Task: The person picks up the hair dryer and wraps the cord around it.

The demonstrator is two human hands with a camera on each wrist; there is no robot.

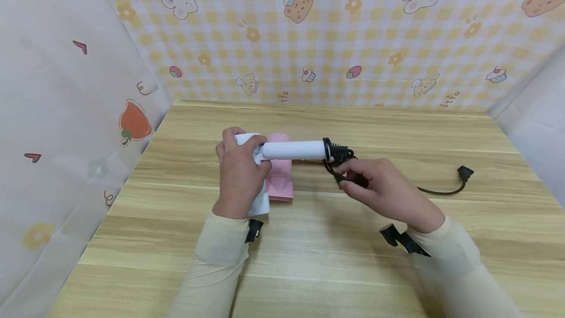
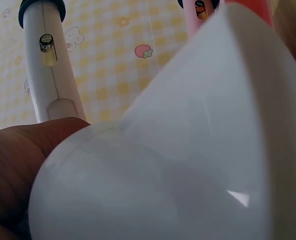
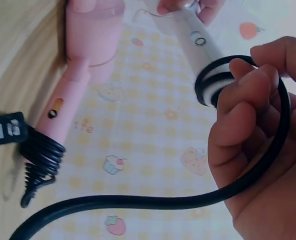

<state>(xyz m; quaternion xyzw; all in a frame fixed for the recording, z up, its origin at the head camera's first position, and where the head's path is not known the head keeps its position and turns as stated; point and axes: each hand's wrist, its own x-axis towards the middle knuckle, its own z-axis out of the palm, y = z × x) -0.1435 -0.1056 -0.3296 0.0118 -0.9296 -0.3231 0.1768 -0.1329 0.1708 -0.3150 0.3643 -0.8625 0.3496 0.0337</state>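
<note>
My left hand (image 1: 240,173) grips the body of a white hair dryer (image 1: 293,150), its handle pointing right. The dryer's shiny body (image 2: 203,135) fills much of the left wrist view. Black cord (image 3: 138,201) is looped round the handle's end, and my right hand (image 1: 384,188) pinches it there with thumb and curled fingers. From that hand the cord runs right to a black plug (image 1: 465,172). Partly hidden behind the white dryer is a pink hair dryer (image 1: 280,185). In the right wrist view its own cord (image 3: 45,155) is coiled round the handle end.
The wood-grain table (image 1: 326,269) extends to a yellow checked cloth (image 1: 265,48) hanging at the back. White printed cloth (image 1: 66,112) covers the left side, and pale cloth (image 1: 538,87) hangs on the right. Each wrist carries a small black mount (image 1: 253,230).
</note>
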